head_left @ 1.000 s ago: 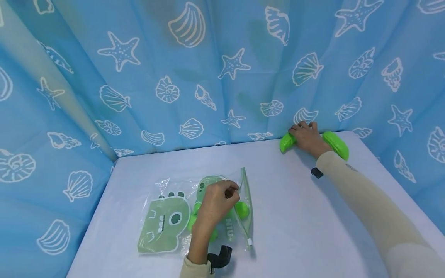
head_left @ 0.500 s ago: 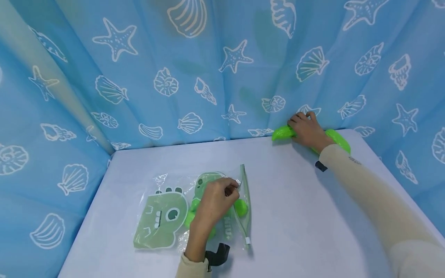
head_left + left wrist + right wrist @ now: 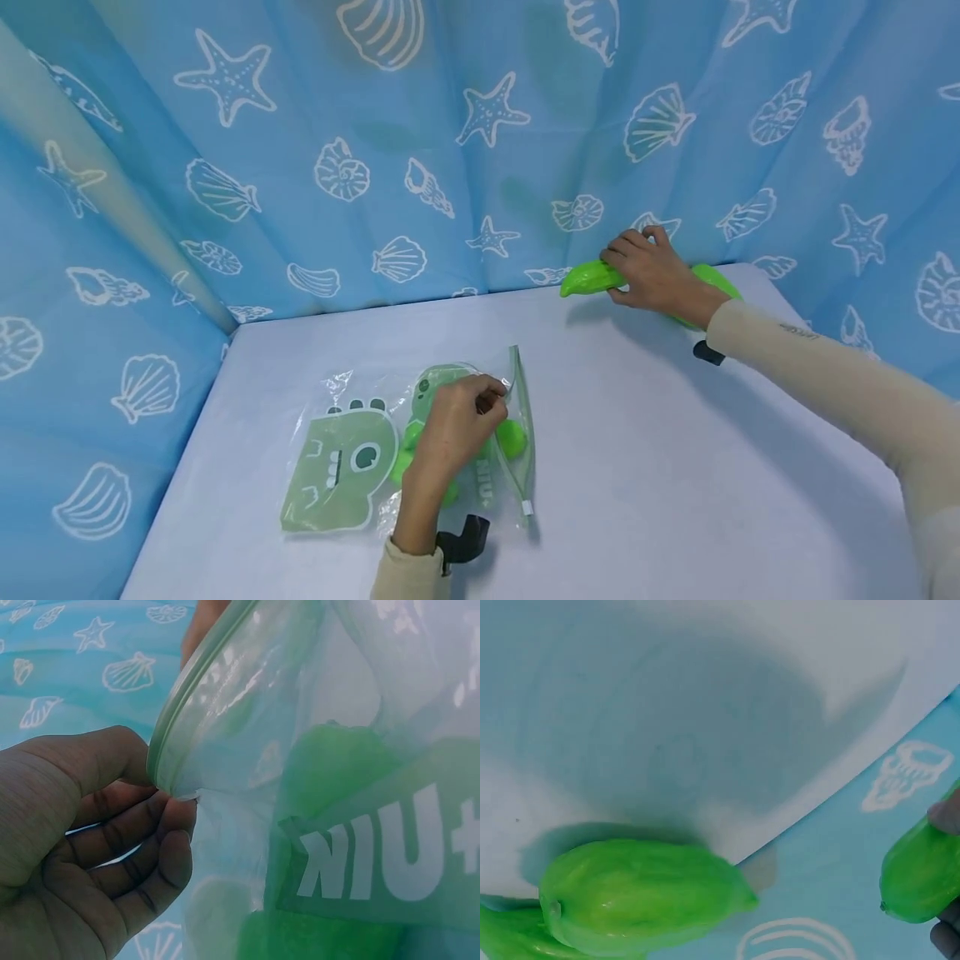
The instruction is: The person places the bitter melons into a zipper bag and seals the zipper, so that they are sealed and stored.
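My left hand (image 3: 453,425) pinches the rim of a clear zip bag (image 3: 337,471) printed with green dinosaurs. In the left wrist view, thumb and fingers (image 3: 112,761) meet at the bag's green zip edge (image 3: 169,742). Bright green pieces (image 3: 512,439) show through the plastic. At the far right of the table, my right hand (image 3: 648,271) grips a glossy green fruit, papaya-like with a pointed end (image 3: 588,279), raised over its shadow. The right wrist view shows that held fruit (image 3: 915,874) at the right edge, partly hidden by fingers.
Another papaya-like green fruit (image 3: 645,896) lies near the table's back edge, with a further green piece (image 3: 525,937) beside it. A blue shell-patterned curtain (image 3: 420,142) hangs behind the white table (image 3: 660,467). The bag's white slider (image 3: 527,507) sits at its zip's near end.
My right hand has lifted the green fruit from the far right corner and carried it a little leftward. The left hand keeps its pinch on the bag. The head view has shifted slightly.
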`<state>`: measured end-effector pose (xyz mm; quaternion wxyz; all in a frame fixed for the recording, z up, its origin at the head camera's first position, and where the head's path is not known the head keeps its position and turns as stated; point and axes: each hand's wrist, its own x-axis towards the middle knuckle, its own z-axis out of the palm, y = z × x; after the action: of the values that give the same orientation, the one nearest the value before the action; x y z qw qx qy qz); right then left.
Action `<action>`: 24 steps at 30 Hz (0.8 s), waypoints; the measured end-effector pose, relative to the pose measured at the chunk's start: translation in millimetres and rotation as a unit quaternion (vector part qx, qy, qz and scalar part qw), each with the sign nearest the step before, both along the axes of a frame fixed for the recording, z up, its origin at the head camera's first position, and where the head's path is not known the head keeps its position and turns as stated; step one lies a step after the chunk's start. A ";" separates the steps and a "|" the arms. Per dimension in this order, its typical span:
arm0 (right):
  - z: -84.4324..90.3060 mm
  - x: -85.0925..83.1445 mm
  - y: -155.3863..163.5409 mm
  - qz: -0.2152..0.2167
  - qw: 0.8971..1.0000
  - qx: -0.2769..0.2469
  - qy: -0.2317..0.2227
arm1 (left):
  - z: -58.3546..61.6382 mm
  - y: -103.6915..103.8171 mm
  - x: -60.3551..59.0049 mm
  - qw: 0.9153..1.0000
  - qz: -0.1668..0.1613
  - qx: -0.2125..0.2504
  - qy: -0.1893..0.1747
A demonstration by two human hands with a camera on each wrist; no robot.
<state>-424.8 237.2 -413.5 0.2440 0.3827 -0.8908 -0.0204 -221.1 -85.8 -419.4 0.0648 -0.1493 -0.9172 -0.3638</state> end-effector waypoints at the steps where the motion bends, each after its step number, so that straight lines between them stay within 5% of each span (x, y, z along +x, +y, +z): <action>1: 5.5 5.2 0.0 0.003 1.000 -0.004 -0.001 | 1.0 0.3 -0.4 1.000 -0.001 0.001 0.002; 11: 41.1 47.5 -5.2 0.019 1.000 0.005 0.000 | 9.0 0.3 -1.4 1.000 -0.004 -0.003 0.014; 24: 0.2 120.3 -31.0 0.083 0.992 0.060 -0.074 | 5.7 -1.6 2.7 1.000 -0.007 0.012 0.013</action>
<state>-304.6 206.2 -413.3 0.1546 0.4697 -0.8688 -0.0254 -218.4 -87.4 -413.8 0.0760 -0.1593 -0.9110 -0.3729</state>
